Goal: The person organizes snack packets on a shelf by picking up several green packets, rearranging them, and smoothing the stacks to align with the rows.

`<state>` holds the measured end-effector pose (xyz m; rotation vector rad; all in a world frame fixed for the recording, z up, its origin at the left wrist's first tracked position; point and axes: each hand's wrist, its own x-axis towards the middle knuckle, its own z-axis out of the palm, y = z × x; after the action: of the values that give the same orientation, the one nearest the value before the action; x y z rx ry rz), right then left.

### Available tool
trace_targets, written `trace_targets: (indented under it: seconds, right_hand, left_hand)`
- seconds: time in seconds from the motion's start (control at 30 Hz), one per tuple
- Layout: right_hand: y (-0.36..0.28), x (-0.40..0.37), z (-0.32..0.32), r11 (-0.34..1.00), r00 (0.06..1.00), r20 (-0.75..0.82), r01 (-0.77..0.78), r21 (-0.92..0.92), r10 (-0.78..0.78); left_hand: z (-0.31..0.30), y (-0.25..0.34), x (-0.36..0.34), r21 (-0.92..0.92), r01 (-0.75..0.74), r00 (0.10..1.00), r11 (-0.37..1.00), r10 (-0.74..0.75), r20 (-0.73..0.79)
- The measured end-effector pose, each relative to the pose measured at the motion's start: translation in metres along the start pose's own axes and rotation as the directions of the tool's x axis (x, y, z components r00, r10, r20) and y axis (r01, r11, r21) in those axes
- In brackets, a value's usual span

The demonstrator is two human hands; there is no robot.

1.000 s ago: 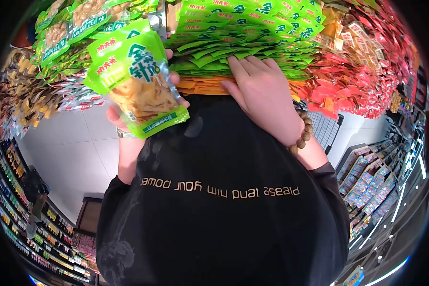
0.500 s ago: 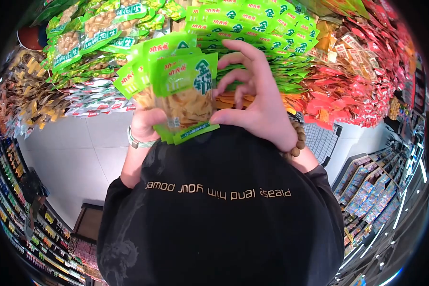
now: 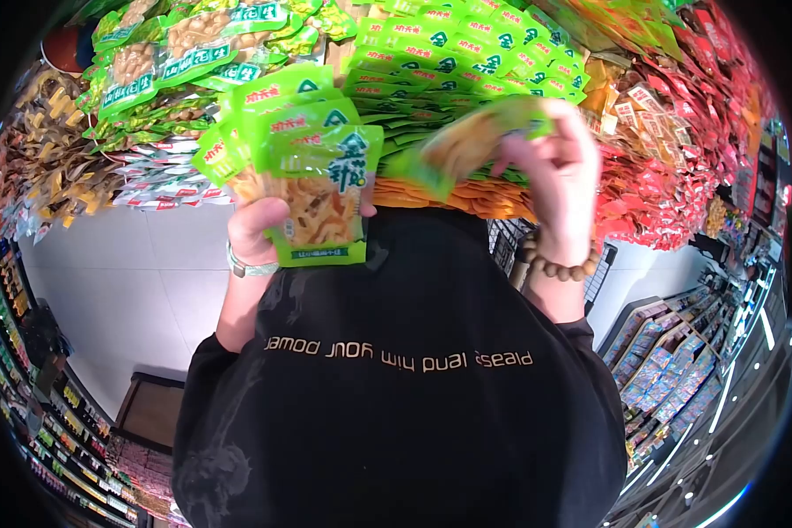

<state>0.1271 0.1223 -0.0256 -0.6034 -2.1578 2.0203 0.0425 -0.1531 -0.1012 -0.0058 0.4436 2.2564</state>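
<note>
My left hand (image 3: 257, 231) is closed on a fanned stack of green snack packets (image 3: 317, 207), whose clear windows show pale brown strips. Its thumb lies over the front packet's edge; the other fingers are mostly behind the stack. Off to the right, my right hand (image 3: 561, 167) grips one more green snack packet (image 3: 471, 145) by its upper end. That packet is tilted and smeared by motion. Beyond both hands lie rows of matching green packets (image 3: 449, 53) on the display.
Peanut packets (image 3: 172, 53) lie at the back left, with brown packets (image 3: 40, 167) further left. Red packets (image 3: 669, 176) are heaped at the right. Orange packets (image 3: 453, 195) line the display's front. A wire basket (image 3: 506, 242) is partly hidden behind my right arm.
My right hand has moved right, away from the stack, with one packet now in its fingers. My left hand and its stack have shifted slightly left and down.
</note>
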Motion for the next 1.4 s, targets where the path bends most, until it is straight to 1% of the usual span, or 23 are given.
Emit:
trace_targets:
  seconds: [0.03, 0.1, 0.13, 0.17, 0.23, 0.27, 0.37, 0.4, 0.5, 0.53, 0.63, 0.7, 0.73, 0.8, 1.0, 1.2, 1.3, 1.4]
  right_hand:
    - [0.001, 0.001, -0.012, 0.992, 0.989, -0.075, 0.127, 0.023, -0.125]
    - [-0.003, 0.004, -0.028, 0.945, 0.931, -0.173, 0.305, -0.117, -0.322]
    - [-0.004, 0.006, -0.031, 0.904, 0.9, -0.134, 0.391, -0.175, -0.415]
    - [-0.003, 0.007, -0.033, 0.895, 0.899, -0.074, 0.417, -0.16, -0.432]
    - [0.0, 0.009, -0.036, 0.876, 0.884, 0.048, 0.467, -0.123, -0.464]
    - [0.001, 0.008, -0.034, 0.878, 0.891, 0.047, 0.453, -0.156, -0.452]
    - [0.006, 0.008, -0.026, 0.903, 0.913, 0.059, 0.409, -0.133, -0.405]
    - [0.01, 0.01, -0.025, 0.896, 0.904, 0.087, 0.427, -0.122, -0.419]
    - [0.014, 0.011, -0.022, 0.914, 0.926, 0.077, 0.376, -0.153, -0.368]
    - [0.015, 0.011, -0.021, 0.918, 0.933, 0.074, 0.36, -0.165, -0.352]
    - [0.016, 0.01, -0.021, 0.914, 0.934, 0.074, 0.358, -0.189, -0.35]
    - [0.017, 0.012, -0.024, 0.904, 0.913, 0.064, 0.408, -0.126, -0.403]
    - [0.017, 0.013, -0.025, 0.897, 0.902, 0.058, 0.432, -0.094, -0.428]
    - [0.014, 0.012, -0.024, 0.896, 0.9, 0.08, 0.434, -0.087, -0.428]
    - [0.024, 0.011, -0.018, 0.906, 0.902, 0.154, 0.418, -0.07, -0.404]
    - [0.024, 0.007, -0.016, 0.909, 0.903, 0.113, 0.417, -0.009, -0.414]
    - [0.025, 0.007, -0.017, 0.914, 0.911, 0.141, 0.4, -0.066, -0.388]
    - [0.032, 0.01, -0.021, 0.917, 0.909, 0.159, 0.397, -0.045, -0.386]
  left_hand:
    - [0.003, 0.002, 0.002, 0.006, 0.004, 0.999, 1.0, -0.004, 0.04]
    - [0.003, 0.004, 0.001, 0.117, -0.018, 0.998, 0.993, 0.025, -0.06]
    - [0.001, 0.006, 0.001, 0.163, -0.02, 0.995, 0.986, 0.036, -0.097]
    - [-0.001, 0.008, 0.002, 0.209, -0.02, 0.99, 0.978, 0.049, -0.134]
    - [-0.003, 0.01, 0.003, 0.223, -0.012, 0.991, 0.975, 0.04, -0.125]
    - [-0.002, 0.01, 0.004, 0.232, -0.018, 0.991, 0.973, 0.048, -0.124]
    - [-0.001, 0.009, 0.002, 0.234, -0.009, 0.989, 0.972, 0.043, -0.14]
    - [-0.001, 0.01, 0.002, 0.23, -0.002, 0.988, 0.973, 0.037, -0.147]
    - [-0.005, 0.009, 0.002, 0.051, -0.02, 0.998, 0.999, 0.023, -0.052]
    - [-0.005, 0.009, 0.002, 0.041, -0.019, 0.999, 0.999, 0.021, -0.05]
    - [-0.004, 0.007, 0.004, 0.015, -0.025, 0.999, 1.0, 0.025, -0.043]
    - [-0.005, 0.006, 0.005, 0.002, -0.043, 0.998, 0.999, 0.043, -0.042]
    - [-0.004, 0.007, 0.005, 0.079, -0.033, 0.996, 0.996, 0.039, -0.075]
    - [-0.003, 0.008, 0.004, 0.23, -0.002, 0.989, 0.973, 0.036, -0.143]
    - [-0.003, 0.008, 0.004, 0.227, 0.018, 0.989, 0.974, 0.017, -0.149]
    - [-0.004, 0.009, 0.003, 0.23, 0.055, 0.99, 0.972, -0.022, -0.143]
    - [-0.006, 0.01, 0.003, 0.214, 0.078, 0.989, 0.974, -0.048, -0.139]
    - [0.0, 0.007, 0.005, 0.21, 0.043, 0.987, 0.977, -0.008, -0.163]
